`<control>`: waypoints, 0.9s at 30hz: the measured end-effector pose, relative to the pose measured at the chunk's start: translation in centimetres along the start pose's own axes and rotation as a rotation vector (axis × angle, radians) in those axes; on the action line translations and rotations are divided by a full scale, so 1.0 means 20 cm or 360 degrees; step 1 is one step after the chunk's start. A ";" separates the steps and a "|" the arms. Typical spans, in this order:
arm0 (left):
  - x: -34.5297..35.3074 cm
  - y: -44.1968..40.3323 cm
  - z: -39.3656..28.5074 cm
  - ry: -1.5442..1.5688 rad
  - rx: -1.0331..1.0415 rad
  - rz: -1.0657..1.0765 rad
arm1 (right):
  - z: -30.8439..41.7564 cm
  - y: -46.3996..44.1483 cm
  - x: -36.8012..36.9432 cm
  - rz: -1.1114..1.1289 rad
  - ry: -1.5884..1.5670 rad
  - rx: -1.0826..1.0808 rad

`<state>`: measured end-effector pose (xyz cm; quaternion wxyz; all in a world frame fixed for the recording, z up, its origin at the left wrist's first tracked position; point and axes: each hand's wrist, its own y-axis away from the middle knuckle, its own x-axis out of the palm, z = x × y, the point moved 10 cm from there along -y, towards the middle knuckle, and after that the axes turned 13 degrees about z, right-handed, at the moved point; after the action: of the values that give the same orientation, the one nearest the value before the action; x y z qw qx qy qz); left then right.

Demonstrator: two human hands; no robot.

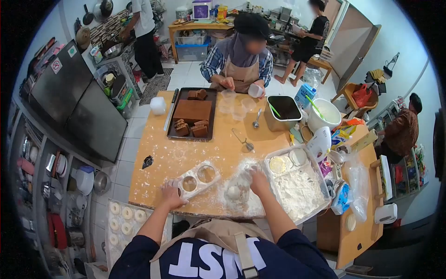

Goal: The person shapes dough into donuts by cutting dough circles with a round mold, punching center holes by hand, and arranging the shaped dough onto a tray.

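On the floured wooden table, a flat, flour-dusted strip that looks like dough (199,179) has two round holes through it. My left hand (173,195) grips the strip's near left end. To the right, my right hand (259,182) is over a patch of loose flour (247,171), its fingertips partly lost in the white dust. A small rounded lump of dough (233,192) lies in the flour just left of that hand. Beside my right arm sits a shallow plastic box (314,212) of flour with round items at its far end.
Brown cake (192,110) rests on a dark tray (182,95), a long knife (171,109) alongside. A small strainer (248,146) lies mid-table. Ring-shaped dough pieces (126,212) fill a low tray at left. Opposite, a person (241,60) handles clear cups; other people stand farther back.
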<state>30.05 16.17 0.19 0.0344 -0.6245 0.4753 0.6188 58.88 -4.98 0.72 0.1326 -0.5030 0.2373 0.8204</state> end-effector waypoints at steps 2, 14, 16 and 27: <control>-0.03 0.01 -0.08 0.0039 0.0130 -0.0037 | -0.08 -0.07 -0.04 0.0031 0.0150 0.0140; 0.09 -0.02 -0.90 -0.0347 0.0811 0.0233 | -0.18 0.32 -0.51 -0.0755 -0.0635 0.0035; 0.14 -0.06 -0.96 -0.0361 0.0875 0.0285 | -0.23 0.39 -0.50 -0.0759 -0.0786 0.0094; 0.20 -0.14 -0.96 -0.0488 0.0822 0.0368 | -0.17 0.45 -0.30 -0.0442 -0.0766 0.0093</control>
<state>45.23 3.30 -0.13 0.1926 -0.4365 0.6737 0.5643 60.12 -14.21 7.00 0.3109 -0.3172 0.1513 0.8831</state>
